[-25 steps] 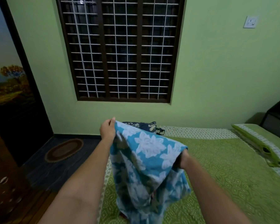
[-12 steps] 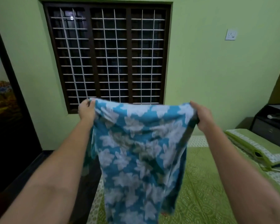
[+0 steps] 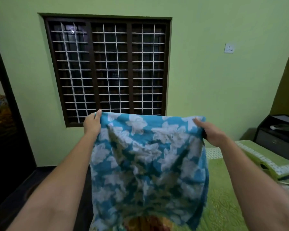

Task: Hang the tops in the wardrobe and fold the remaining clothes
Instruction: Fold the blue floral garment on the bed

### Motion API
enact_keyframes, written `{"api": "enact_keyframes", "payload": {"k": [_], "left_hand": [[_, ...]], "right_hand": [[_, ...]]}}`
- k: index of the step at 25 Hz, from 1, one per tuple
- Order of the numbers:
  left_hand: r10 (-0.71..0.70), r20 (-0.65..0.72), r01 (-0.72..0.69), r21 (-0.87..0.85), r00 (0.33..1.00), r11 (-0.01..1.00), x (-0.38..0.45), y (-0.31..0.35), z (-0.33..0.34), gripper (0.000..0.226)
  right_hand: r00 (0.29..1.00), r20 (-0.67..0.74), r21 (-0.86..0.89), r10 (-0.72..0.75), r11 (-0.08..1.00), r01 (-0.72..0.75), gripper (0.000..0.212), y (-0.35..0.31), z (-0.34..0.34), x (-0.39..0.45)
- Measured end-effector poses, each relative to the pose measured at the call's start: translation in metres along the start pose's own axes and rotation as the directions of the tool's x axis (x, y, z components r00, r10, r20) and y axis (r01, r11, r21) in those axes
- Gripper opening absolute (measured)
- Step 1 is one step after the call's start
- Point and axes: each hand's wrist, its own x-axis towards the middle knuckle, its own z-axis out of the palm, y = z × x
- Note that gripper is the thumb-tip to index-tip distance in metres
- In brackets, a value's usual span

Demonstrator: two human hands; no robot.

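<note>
A blue cloth with white flowers (image 3: 145,157) hangs spread out in front of me above the bed. My left hand (image 3: 91,124) pinches its top left corner. Its top right corner is gripped by my right hand (image 3: 211,132). The top edge is stretched almost level between both hands, just under the window. The lower part droops in folds, and a red and yellow patch shows at its bottom edge.
A green patterned bedspread (image 3: 223,202) covers the bed at lower right, with a green pillow (image 3: 265,157) by the wall. A black cabinet (image 3: 280,134) stands in the right corner. The barred window (image 3: 107,69) faces me. A dark doorway (image 3: 5,130) lies left.
Both hands have drawn apart and spread the cloth wide, from a bunched hold low over the bed to a stretched hold at window height. My view has tilted upward.
</note>
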Motion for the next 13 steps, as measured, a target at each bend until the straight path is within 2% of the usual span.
{"api": "enact_keyframes", "payload": {"k": [1, 2, 4, 6, 8, 10, 12, 13], "left_hand": [[0.0, -0.008, 0.001, 0.094, 1.0, 0.996, -0.004, -0.008, 0.0, 0.05], [-0.007, -0.007, 0.009, 0.192, 1.0, 0.981, -0.008, -0.017, -0.002, 0.05], [-0.041, 0.006, 0.037, 0.305, 0.999, 0.952, -0.017, -0.034, -0.004, 0.049], [-0.068, 0.015, 0.059, 0.347, 0.998, 0.936, -0.018, -0.04, -0.006, 0.051], [-0.135, 0.029, 0.115, 0.367, 0.99, 0.923, -0.016, -0.039, -0.01, 0.056], [-0.238, 0.08, 0.193, 0.368, 0.968, 0.91, -0.016, -0.042, -0.013, 0.058], [-0.335, 0.129, 0.277, 0.335, 0.933, 0.901, -0.018, -0.05, -0.018, 0.056], [-0.378, 0.171, 0.329, 0.258, 0.91, 0.908, -0.02, -0.054, -0.02, 0.051]], "right_hand": [[0.998, 0.006, -0.167, 0.069, 0.984, -0.067, 0.039, 0.013, -0.001, -0.002], [0.993, -0.047, -0.34, 0.104, 0.934, -0.114, 0.042, 0.025, -0.002, -0.002], [0.988, -0.136, -0.586, 0.077, 0.797, -0.143, 0.047, 0.04, -0.003, 0.003], [0.986, -0.165, -0.741, -0.004, 0.661, -0.122, 0.042, 0.039, 0.001, 0.008], [0.977, -0.203, -0.792, -0.059, 0.597, -0.129, 0.041, 0.034, 0.007, 0.011], [0.969, -0.24, -0.787, -0.052, 0.595, -0.163, 0.042, 0.032, 0.009, 0.012], [0.959, -0.281, -0.718, -0.037, 0.671, -0.184, 0.039, 0.033, 0.006, 0.014], [0.958, -0.287, -0.643, -0.013, 0.744, -0.182, 0.035, 0.035, 0.004, 0.017]]}}
